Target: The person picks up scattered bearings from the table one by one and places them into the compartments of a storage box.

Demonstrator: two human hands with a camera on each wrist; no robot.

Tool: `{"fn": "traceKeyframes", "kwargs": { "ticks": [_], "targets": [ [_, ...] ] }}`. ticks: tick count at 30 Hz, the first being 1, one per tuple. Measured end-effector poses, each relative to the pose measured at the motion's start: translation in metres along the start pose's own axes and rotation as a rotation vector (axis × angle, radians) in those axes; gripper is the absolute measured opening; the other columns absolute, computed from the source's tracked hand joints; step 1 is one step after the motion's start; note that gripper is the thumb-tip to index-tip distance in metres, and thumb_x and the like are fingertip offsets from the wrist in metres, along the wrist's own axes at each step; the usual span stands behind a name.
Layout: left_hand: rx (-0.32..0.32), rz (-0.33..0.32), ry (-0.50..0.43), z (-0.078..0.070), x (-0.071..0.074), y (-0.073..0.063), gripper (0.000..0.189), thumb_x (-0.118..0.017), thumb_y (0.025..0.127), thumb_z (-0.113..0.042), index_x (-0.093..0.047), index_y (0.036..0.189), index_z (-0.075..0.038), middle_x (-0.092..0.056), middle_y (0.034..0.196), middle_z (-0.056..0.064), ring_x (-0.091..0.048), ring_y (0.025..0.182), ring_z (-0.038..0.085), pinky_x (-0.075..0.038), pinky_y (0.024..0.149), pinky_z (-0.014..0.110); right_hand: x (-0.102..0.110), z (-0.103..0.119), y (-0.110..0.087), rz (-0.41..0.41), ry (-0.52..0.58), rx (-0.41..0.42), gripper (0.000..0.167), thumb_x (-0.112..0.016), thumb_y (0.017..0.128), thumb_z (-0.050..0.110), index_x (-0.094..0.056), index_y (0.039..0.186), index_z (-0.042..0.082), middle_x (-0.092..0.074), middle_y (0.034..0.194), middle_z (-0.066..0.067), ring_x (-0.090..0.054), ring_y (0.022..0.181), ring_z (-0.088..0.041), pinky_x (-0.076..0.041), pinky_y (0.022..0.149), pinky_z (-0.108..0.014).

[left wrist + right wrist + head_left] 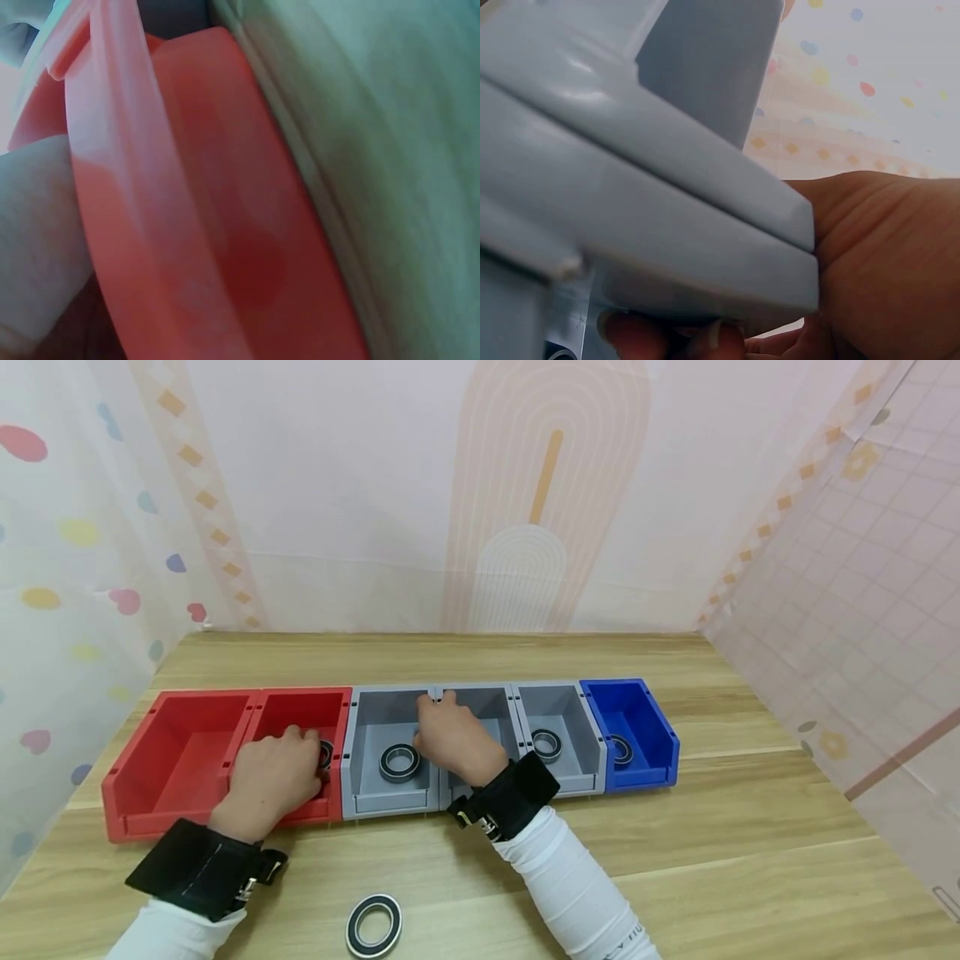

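My left hand (276, 774) reaches down into the second red bin (341, 793), its fingertips hidden. A black-sealed ball bearing (325, 754) shows partly at that hand's right edge. My right hand (459, 739) reaches over the wall between the two left grey bins, knuckles up and fingers bent downward. In the right wrist view its fingertips (641, 336) show below the grey bin walls (652, 195), with something dark between them; I cannot tell what it is. Left of this hand, another bearing (399, 762) lies in the first grey bin (390, 803).
A loose bearing (374, 926) lies on the wooden table (720, 860) in front of the bins. One bearing (547, 745) sits in the third grey bin, another (620, 750) in the blue bin (660, 777). The first red bin (180, 752) stands at the left end.
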State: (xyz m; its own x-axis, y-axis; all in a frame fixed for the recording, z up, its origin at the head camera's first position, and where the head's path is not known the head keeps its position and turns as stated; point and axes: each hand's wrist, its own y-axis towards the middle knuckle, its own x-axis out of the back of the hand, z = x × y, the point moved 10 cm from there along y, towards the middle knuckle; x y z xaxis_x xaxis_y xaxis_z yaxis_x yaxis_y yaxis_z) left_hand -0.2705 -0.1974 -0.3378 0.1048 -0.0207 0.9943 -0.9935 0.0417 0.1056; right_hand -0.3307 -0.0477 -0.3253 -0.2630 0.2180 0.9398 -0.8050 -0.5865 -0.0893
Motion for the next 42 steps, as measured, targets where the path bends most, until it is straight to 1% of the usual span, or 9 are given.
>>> {"fn": "traceKeyframes", "kwargs": {
  "ticks": [8,12,20,24,27,30,34,37,42],
  "targets": [
    [0.005,0.006,-0.007,-0.001,-0.003,-0.004,0.037,-0.084,0.061,-0.014,-0.055,0.081,0.001,-0.045,0.068,0.011,-0.045,0.051,0.02,-0.05,0.049,0.04,-0.002,-0.001,0.0,-0.001,0.001,0.006,0.037,-0.054,0.095,0.015,-0.048,0.13,0.003,-0.048,0.109,-0.02,-0.05,0.058,-0.02,-0.041,0.047,-0.027],
    [0.007,0.006,-0.03,-0.003,0.002,-0.006,0.04,-0.084,0.062,-0.013,-0.056,0.085,0.004,-0.046,0.071,0.014,-0.046,0.052,0.021,-0.052,0.05,0.043,-0.003,-0.001,0.0,0.0,0.007,0.006,0.038,-0.054,0.095,0.015,-0.047,0.131,0.003,-0.047,0.11,-0.02,-0.05,0.058,-0.02,-0.041,0.048,-0.028],
    [0.031,0.024,-0.096,-0.009,0.04,-0.019,0.047,-0.084,0.069,-0.019,-0.053,0.096,0.005,-0.051,0.073,0.012,-0.049,0.057,0.021,-0.053,0.054,0.044,-0.001,0.0,-0.001,-0.012,0.007,0.015,0.037,-0.053,0.095,0.013,-0.047,0.13,0.003,-0.047,0.116,-0.023,-0.048,0.052,-0.019,-0.039,0.044,-0.027],
    [-0.016,0.011,-0.072,-0.027,0.059,-0.033,0.046,-0.084,0.07,-0.022,-0.054,0.096,0.002,-0.049,0.069,0.007,-0.047,0.052,0.017,-0.049,0.048,0.036,0.0,0.0,0.0,-0.007,0.013,0.008,0.038,-0.054,0.095,0.014,-0.048,0.13,0.004,-0.047,0.114,-0.022,-0.049,0.054,-0.019,-0.04,0.045,-0.027],
    [-0.068,0.041,-0.072,-0.046,0.061,-0.045,0.048,-0.084,0.07,-0.025,-0.055,0.099,-0.001,-0.05,0.067,0.004,-0.044,0.048,0.013,-0.045,0.044,0.03,0.0,-0.001,0.0,-0.005,0.013,0.002,0.038,-0.054,0.095,0.015,-0.048,0.131,0.005,-0.047,0.113,-0.021,-0.05,0.056,-0.02,-0.041,0.046,-0.027],
    [-0.096,0.142,-0.094,-0.064,0.049,-0.055,0.055,-0.083,0.071,-0.032,-0.057,0.11,-0.002,-0.057,0.075,0.005,-0.051,0.052,0.015,-0.047,0.045,0.032,0.001,-0.001,0.0,-0.006,0.007,0.002,0.038,-0.054,0.095,0.015,-0.048,0.131,0.005,-0.047,0.111,-0.02,-0.051,0.058,-0.02,-0.041,0.047,-0.028],
    [-0.074,0.362,-0.16,-0.085,0.015,-0.066,0.071,-0.084,0.067,-0.038,-0.056,0.122,-0.003,-0.063,0.094,0.01,-0.06,0.072,0.023,-0.053,0.061,0.046,0.0,-0.002,-0.001,-0.006,0.013,0.003,0.038,-0.054,0.096,0.016,-0.047,0.131,0.005,-0.047,0.112,-0.021,-0.05,0.059,-0.021,-0.041,0.048,-0.028],
    [-0.072,0.497,-0.216,-0.103,-0.009,-0.076,0.072,-0.087,0.063,-0.035,-0.057,0.121,-0.003,-0.062,0.094,0.012,-0.058,0.077,0.027,-0.052,0.07,0.051,0.0,-0.002,-0.001,-0.007,0.017,-0.001,0.038,-0.054,0.096,0.016,-0.047,0.131,0.005,-0.047,0.114,-0.021,-0.05,0.058,-0.021,-0.04,0.047,-0.028],
    [-0.128,0.543,-0.22,-0.126,-0.032,-0.088,0.065,-0.091,0.057,-0.029,-0.059,0.108,-0.004,-0.056,0.081,0.01,-0.054,0.071,0.023,-0.052,0.064,0.047,0.001,-0.001,-0.001,-0.007,0.017,-0.003,0.038,-0.054,0.096,0.017,-0.047,0.132,0.006,-0.047,0.116,-0.022,-0.05,0.057,-0.02,-0.04,0.047,-0.028]
  ]
}}
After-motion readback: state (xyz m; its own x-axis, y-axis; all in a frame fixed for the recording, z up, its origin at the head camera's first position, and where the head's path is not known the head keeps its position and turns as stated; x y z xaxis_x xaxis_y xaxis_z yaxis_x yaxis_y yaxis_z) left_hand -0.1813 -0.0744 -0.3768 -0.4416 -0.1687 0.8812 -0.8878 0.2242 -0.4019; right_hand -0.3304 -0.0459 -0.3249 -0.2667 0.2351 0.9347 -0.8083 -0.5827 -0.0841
